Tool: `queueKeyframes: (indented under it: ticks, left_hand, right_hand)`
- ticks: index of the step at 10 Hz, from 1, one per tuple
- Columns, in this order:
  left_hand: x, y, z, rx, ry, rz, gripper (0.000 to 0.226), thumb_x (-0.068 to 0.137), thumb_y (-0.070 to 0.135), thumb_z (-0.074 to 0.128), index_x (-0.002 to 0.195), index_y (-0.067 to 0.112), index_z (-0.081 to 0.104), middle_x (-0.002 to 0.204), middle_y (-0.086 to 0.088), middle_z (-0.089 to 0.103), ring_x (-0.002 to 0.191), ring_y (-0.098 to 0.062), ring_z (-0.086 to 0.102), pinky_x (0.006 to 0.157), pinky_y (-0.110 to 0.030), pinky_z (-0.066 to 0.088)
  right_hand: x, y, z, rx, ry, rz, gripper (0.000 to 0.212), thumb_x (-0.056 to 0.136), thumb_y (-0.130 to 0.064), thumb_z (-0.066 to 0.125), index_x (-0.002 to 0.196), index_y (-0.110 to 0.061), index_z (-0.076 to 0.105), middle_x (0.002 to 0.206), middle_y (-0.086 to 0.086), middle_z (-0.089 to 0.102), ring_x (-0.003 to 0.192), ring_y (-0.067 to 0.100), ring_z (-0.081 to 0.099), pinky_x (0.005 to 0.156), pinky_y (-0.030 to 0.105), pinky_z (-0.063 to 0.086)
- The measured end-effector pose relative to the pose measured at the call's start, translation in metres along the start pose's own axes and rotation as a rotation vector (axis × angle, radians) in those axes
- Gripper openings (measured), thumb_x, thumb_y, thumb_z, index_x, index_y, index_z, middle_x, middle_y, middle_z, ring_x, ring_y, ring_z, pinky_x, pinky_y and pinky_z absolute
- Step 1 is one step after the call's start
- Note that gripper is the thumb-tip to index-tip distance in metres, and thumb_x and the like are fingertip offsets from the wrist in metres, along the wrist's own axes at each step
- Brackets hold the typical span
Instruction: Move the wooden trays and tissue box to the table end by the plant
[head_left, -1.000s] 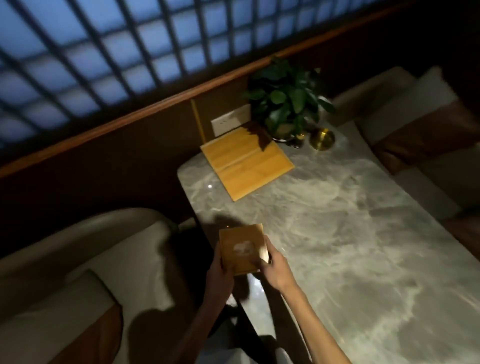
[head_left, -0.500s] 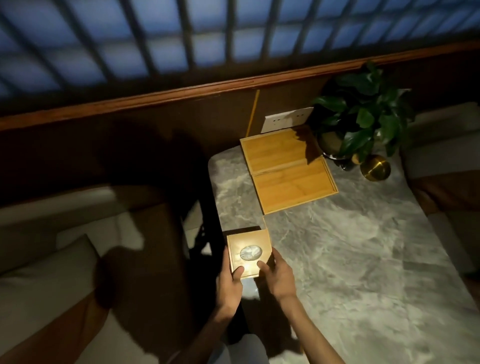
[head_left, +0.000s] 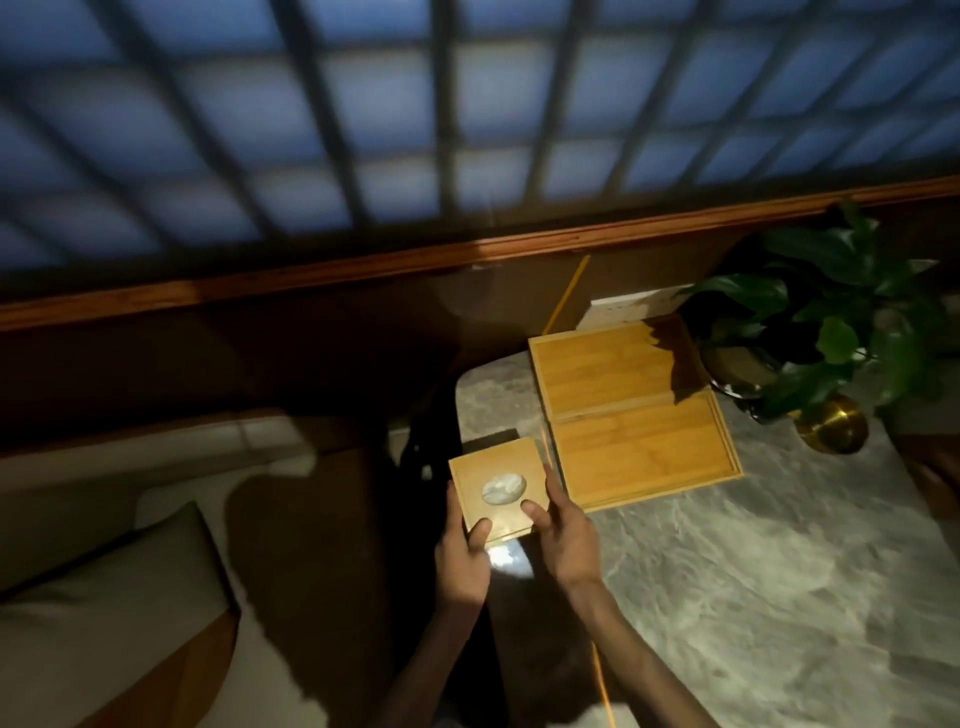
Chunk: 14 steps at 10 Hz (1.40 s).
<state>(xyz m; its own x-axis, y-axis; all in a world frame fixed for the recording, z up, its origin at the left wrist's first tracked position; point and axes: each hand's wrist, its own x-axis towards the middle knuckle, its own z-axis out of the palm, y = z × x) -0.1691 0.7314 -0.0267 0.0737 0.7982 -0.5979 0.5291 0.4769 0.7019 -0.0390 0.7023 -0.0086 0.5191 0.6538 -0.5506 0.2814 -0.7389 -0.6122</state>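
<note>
Head view. Landmark: wooden trays (head_left: 631, 410), two lying edge to edge at the desk (head_left: 769, 561) end, both showing bare wood inside. Plant (head_left: 831, 332) just right of the trays, its leaves shadowing the far tray's right corner; brass ball (head_left: 834, 423) right of the near tray. Tissue box (head_left: 498, 486) sits just left of the near tray's front corner, over the desk edge; white tissue shows in its oval top opening. Left hand (head_left: 462, 558) grip closed on the box's left side, thumb on the lid. Right hand (head_left: 563, 540) grip closed on its right side, thumb on the lid. Whether the box touches the desk: cannot tell.
</note>
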Motion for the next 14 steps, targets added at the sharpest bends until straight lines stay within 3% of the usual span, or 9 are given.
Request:
queueKeyframes:
  ticks: [2,4,5,6,7,10,12,13,14]
  left_hand:
    - [0.068,0.044,-0.007,0.049,-0.02,0.049,0.069,0.098,0.017,0.053,0.156,0.027,0.017,0.128,-0.009,0.066,0.119,-0.025,0.062,0.095,-0.028,0.047]
    - [0.127,0.086,-0.002,0.053,0.005,0.078,0.068,0.096,0.012,0.055,0.154,0.027,0.023,0.128,-0.007,0.065,0.119,-0.022,0.06,0.083,-0.013,0.039]
    - [0.146,0.094,-0.004,0.021,-0.04,0.087,0.07,0.095,0.009,0.055,0.153,0.032,0.024,0.13,-0.004,0.064,0.116,-0.014,0.059,0.091,-0.018,0.042]
    - [0.147,0.089,-0.004,0.011,-0.053,0.094,0.07,0.095,0.01,0.055,0.152,0.034,0.025,0.129,-0.002,0.065,0.118,-0.017,0.061,0.099,-0.03,0.05]
    - [0.149,0.087,-0.002,-0.005,-0.043,0.091,0.07,0.094,0.006,0.056,0.152,0.034,0.027,0.127,-0.001,0.066,0.114,-0.012,0.062,0.097,-0.027,0.049]
    - [0.147,0.095,-0.004,0.057,-0.043,0.094,0.065,0.096,0.008,0.055,0.153,0.023,0.028,0.137,-0.009,0.058,0.128,-0.023,0.054,0.094,-0.019,0.036]
    - [0.138,0.1,-0.009,0.048,-0.096,0.073,0.062,0.096,0.014,0.054,0.152,0.025,0.029,0.141,-0.007,0.056,0.131,-0.027,0.052,0.112,-0.042,0.042]
    - [0.133,0.115,-0.023,0.16,-0.201,0.034,0.068,0.099,0.022,0.05,0.156,0.022,0.014,0.154,-0.012,0.04,0.139,-0.032,0.042,0.115,-0.046,0.037]
    - [0.134,0.134,-0.045,0.389,-0.268,-0.006,0.073,0.102,0.029,0.044,0.157,0.021,-0.003,0.161,-0.015,0.022,0.145,-0.035,0.031,0.118,-0.044,0.028]
  right_hand:
    - [0.069,-0.042,-0.005,0.036,-0.006,0.006,0.06,0.097,-0.039,0.06,0.152,-0.026,0.041,0.144,0.006,0.059,0.133,0.027,0.056,0.103,0.037,0.049]
    - [0.128,-0.079,-0.012,0.225,0.02,0.04,0.058,0.096,-0.027,0.064,0.15,-0.016,0.045,0.145,0.008,0.057,0.139,0.023,0.049,0.111,0.033,0.041]
    - [0.136,-0.085,-0.012,0.368,0.035,0.075,0.058,0.096,-0.016,0.065,0.15,-0.01,0.045,0.149,0.009,0.053,0.139,0.016,0.047,0.116,0.029,0.038]
    - [0.133,-0.086,-0.009,0.433,0.053,0.09,0.056,0.096,-0.007,0.063,0.149,-0.007,0.045,0.148,0.01,0.054,0.134,0.012,0.048,0.118,0.031,0.036]
    - [0.134,-0.083,-0.007,0.448,0.062,0.087,0.056,0.096,-0.011,0.063,0.149,-0.009,0.045,0.143,0.009,0.059,0.131,0.016,0.053,0.117,0.037,0.04]
    - [0.142,-0.079,-0.007,0.473,0.007,0.092,0.058,0.094,-0.009,0.067,0.148,-0.01,0.048,0.136,0.013,0.065,0.128,0.023,0.059,0.114,0.038,0.044]
    - [0.136,-0.089,-0.016,0.325,0.015,0.119,0.057,0.093,-0.014,0.069,0.147,-0.01,0.051,0.136,0.017,0.065,0.125,0.028,0.061,0.114,0.045,0.044]
    - [0.124,-0.104,-0.031,0.096,-0.1,0.133,0.054,0.095,-0.03,0.065,0.143,-0.007,0.054,0.135,0.018,0.065,0.124,0.029,0.061,0.111,0.043,0.045]
    - [0.11,-0.117,-0.045,-0.098,-0.104,0.128,0.055,0.098,-0.038,0.057,0.139,-0.001,0.053,0.142,0.021,0.057,0.132,0.036,0.054,0.111,0.045,0.044]
